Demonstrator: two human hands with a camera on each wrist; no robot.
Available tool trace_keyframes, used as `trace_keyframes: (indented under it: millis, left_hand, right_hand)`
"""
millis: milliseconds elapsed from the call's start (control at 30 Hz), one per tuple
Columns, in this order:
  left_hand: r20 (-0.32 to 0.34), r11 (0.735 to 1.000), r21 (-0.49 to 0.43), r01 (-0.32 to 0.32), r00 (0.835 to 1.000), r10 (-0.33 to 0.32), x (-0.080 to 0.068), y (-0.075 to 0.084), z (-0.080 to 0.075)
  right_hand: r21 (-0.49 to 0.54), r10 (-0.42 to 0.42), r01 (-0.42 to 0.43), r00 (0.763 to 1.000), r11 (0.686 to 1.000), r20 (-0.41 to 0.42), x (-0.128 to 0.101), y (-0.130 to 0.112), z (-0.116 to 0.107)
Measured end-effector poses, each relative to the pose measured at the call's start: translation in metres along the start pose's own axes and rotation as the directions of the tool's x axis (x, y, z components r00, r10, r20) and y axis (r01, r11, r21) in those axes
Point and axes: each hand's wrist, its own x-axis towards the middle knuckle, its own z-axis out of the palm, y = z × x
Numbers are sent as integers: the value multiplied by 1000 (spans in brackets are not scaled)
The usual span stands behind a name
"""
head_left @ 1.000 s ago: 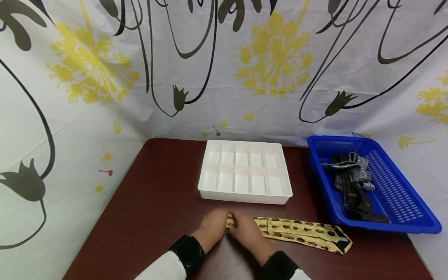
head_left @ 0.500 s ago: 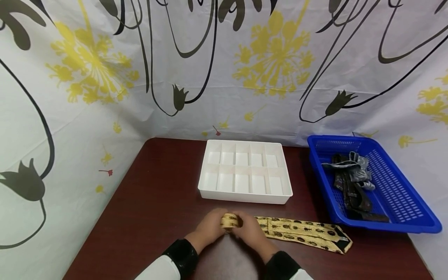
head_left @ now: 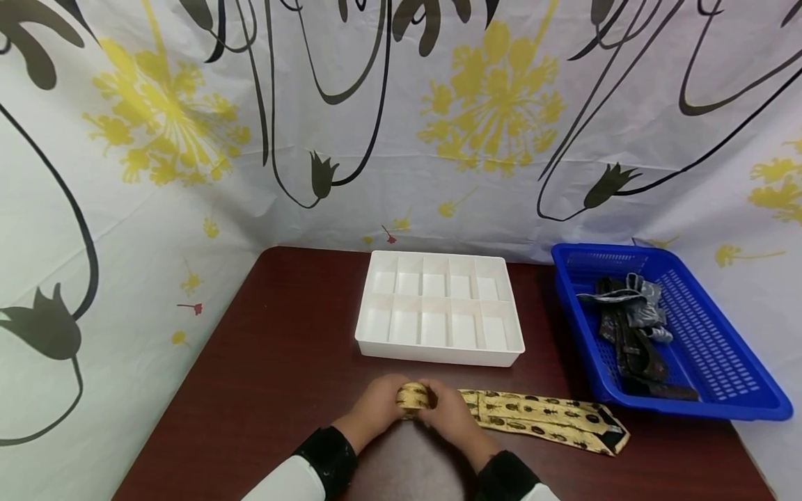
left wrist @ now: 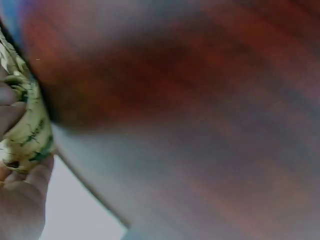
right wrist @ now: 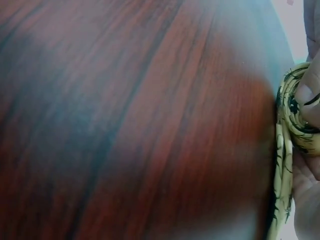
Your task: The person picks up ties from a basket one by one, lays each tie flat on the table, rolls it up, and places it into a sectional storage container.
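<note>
A yellow necktie with dark beetle prints (head_left: 541, 419) lies on the dark wooden table (head_left: 282, 369) near the front edge. Its narrow end is wound into a small roll (head_left: 412, 397). My left hand (head_left: 376, 410) and right hand (head_left: 446, 417) both grip that roll from either side, fingers curled round it. The wide pointed end lies flat to the right. In the left wrist view the roll (left wrist: 27, 125) sits against my fingers (left wrist: 20, 200). In the right wrist view a thumb (right wrist: 311, 95) presses on the coiled tie (right wrist: 290, 125).
A white divided organizer tray (head_left: 440, 348) with empty compartments stands behind my hands. A blue plastic basket (head_left: 708, 400) at the right holds several dark and grey ties (head_left: 629, 327). A flowered curtain (head_left: 401, 125) surrounds the table on the back and sides.
The roll has grown and risen between my hands, taking up a little more of the tie. The tie's flat part has barely shifted.
</note>
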Motion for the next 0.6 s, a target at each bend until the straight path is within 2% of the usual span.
trace_keyframes:
  millis: [67, 133, 233, 300, 367, 433, 500, 600]
  left_hand:
    - [5, 996, 94, 0, 1000, 0, 2, 6, -1]
    - [23, 979, 201, 21, 999, -26, 3, 15, -3]
    - [45, 931, 360, 55, 996, -76, 6, 29, -5]
    - [60, 906, 415, 85, 991, -121, 6, 38, -7]
    - [63, 891, 443, 103, 987, -145, 7, 44, -8]
    - [58, 892, 439, 108, 987, -149, 6, 46, -8]
    - [45, 905, 413, 106, 990, -136, 5, 44, -7]
    - [20, 944, 322, 76, 996, -87, 3, 34, -6]
  right_hand:
    - [-87, -23, 21, 1000, 996, -13, 0, -3, 0]
    - [-173, -47, 43, 999, 984, -22, 1, -7, 0]
    - [-285, -88, 73, 995, 956, -41, 2, -14, 2]
    - [-336, -100, 77, 993, 939, -54, 2, -19, 4]
    - [-373, -102, 69, 992, 925, -69, 2, -23, 5]
    - [-391, -93, 55, 992, 919, -80, 2, -25, 6]
    - [-391, -89, 49, 992, 919, -85, 2, -25, 7]
    - [-363, -89, 50, 992, 931, -90, 2, -22, 8]
